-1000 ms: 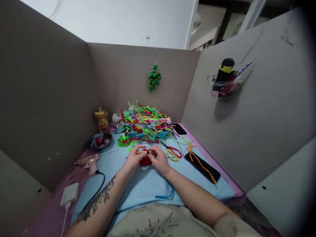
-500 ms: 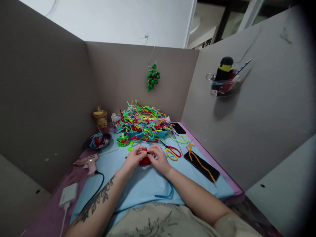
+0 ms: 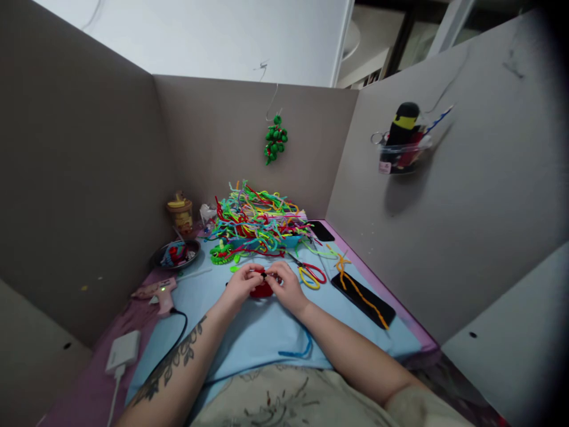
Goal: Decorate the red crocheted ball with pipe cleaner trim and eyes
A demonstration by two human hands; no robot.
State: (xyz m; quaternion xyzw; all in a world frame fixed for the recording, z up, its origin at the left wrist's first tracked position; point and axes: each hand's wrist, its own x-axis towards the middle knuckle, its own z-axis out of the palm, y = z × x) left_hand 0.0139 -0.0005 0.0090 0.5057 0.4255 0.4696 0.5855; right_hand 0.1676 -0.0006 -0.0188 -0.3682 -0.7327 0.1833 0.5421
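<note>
Both hands meet over the middle of the blue cloth. My left hand (image 3: 243, 284) pinches at a small red fuzzy piece (image 3: 262, 290) with a dark bit on its top. From the other side my right hand (image 3: 283, 286) closes its fingertips on the same red piece. Fingers cover much of it, so its full shape is hidden. Just right of my right hand lie scissors (image 3: 310, 276) with red and yellow handles. A green fuzzy figure with eyes (image 3: 222, 253) sits behind my left hand.
A heap of coloured pipe cleaners (image 3: 258, 216) fills a blue tray at the back. Left are a pink glue gun (image 3: 165, 295), its cable, a white adapter (image 3: 124, 350) and a dark bowl (image 3: 178, 254). A black phone (image 3: 362, 299) lies right, under an orange pipe cleaner.
Both hands stay in place. The fingertips have shifted slightly, and the dark bit on top of the red piece now shows a little more between them.
</note>
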